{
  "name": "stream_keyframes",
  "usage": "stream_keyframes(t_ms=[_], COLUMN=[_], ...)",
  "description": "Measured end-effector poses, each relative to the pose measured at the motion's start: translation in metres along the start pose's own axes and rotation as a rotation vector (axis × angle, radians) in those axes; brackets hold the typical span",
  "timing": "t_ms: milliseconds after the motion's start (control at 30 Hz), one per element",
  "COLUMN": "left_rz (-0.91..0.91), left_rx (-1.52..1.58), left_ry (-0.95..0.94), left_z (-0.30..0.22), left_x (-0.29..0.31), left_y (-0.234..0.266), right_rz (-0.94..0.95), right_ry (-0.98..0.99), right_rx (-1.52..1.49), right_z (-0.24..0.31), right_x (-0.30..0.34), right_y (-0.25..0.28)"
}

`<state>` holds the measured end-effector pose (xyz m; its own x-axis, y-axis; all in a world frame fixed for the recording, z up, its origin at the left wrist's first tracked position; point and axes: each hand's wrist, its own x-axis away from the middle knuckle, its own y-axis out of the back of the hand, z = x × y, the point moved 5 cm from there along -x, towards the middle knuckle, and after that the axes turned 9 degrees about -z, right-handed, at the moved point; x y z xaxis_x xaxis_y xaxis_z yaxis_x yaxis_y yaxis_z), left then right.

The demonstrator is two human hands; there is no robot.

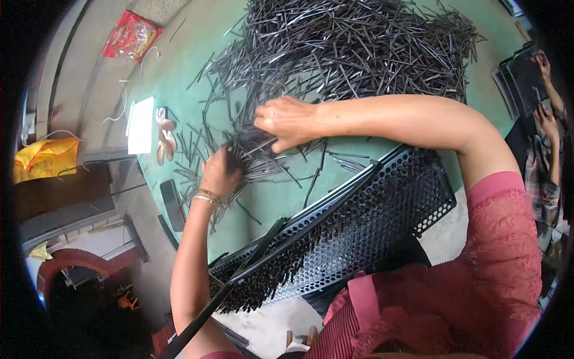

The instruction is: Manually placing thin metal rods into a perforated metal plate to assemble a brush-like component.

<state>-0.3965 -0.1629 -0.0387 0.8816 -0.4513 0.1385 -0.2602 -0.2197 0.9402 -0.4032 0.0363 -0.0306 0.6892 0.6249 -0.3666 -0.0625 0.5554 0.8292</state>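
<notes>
Thin black strips (359, 48) lie in a large loose heap on the green table (197, 54), with a smaller scatter of them between my hands. My left hand (220, 173), wearing bracelets, is closed round a dark bunch of these strips (239, 154); motion blurs it somewhat. Just to its upper right, my right hand (287, 122) has its fingers curled over the same bunch, with a strip poking out beneath it. Below them, a black perforated tray (382, 209) leans at the table's near edge, many of its holes filled with upright strips.
At the left table edge are a dark phone (172, 203), a white paper sheet (140, 125) and beige gloves (165, 140). A red plastic package (131, 36) lies farther back. On the right, another person's hands (545, 119) are beside stacked dark panels (517, 84).
</notes>
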Motion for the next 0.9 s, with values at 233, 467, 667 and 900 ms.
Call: stream_keyframes(t_ms=[233, 467, 667, 900], left_rz=[-0.031, -0.006, 0.125, 0.048], left_rx=[0.324, 0.258, 0.394, 0.571], left_ry=[0.306, 0.360, 0.587, 0.669], left_z=[0.011, 0.010, 0.008, 0.006], left_x=[-0.007, -0.012, -0.012, -0.002], left_y=[-0.004, 0.013, -0.011, -0.011], right_rz=[-0.150, 0.069, 0.176, 0.381], right_ry=[-0.538, -0.447, -0.517, -0.662], right_rx=[-0.268, -0.048, -0.349, -0.838], right_z=[-0.026, -0.023, 0.006, 0.013], right_x=[-0.022, -0.026, -0.022, -0.028], right_y=[0.002, 0.037, -0.005, -0.010])
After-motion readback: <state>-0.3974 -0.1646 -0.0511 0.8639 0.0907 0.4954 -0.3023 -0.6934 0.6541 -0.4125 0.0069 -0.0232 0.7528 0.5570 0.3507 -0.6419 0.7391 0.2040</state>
